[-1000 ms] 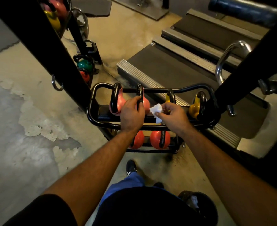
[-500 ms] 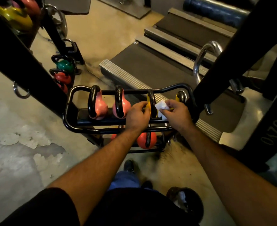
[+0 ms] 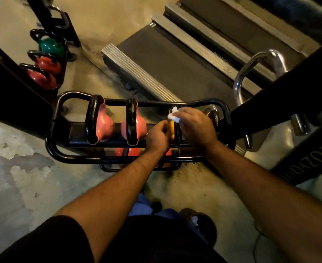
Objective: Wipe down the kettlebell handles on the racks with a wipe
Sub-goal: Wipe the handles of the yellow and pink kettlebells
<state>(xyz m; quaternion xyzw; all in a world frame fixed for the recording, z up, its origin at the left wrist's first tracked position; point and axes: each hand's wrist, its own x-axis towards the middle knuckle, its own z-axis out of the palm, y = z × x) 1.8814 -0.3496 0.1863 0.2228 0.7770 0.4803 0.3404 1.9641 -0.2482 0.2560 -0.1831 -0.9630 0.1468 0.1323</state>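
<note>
A view down from head height onto a worn gym floor (image 3: 23, 168), pale concrete with patches of flaking paint at the left. At far left, a green kettlebell (image 3: 52, 46) and two red ones sit in a row beside a thick black frame post (image 3: 14, 103). In the centre stands a low black tubular rack (image 3: 52, 149). On its upper shelf, from the left, two pink kettlebells (image 3: 105, 126) with black handles, then a yellow kettlebell (image 3: 172, 128) whose black handle (image 3: 177, 135) runs front to back. Red kettlebells show partly on the shelf below.

The left hand (image 3: 157, 138) has its fingers curled against the yellow kettlebell's left side, gripping it. The right hand (image 3: 194, 126) lies over the far end of that handle, its fingers pinching a crumpled white wipe (image 3: 173, 114) against it.

Behind the rack lie grey treadmill decks (image 3: 165, 69). At right, a chrome handle (image 3: 258, 59) curves beside a slanted black beam (image 3: 281, 103).
</note>
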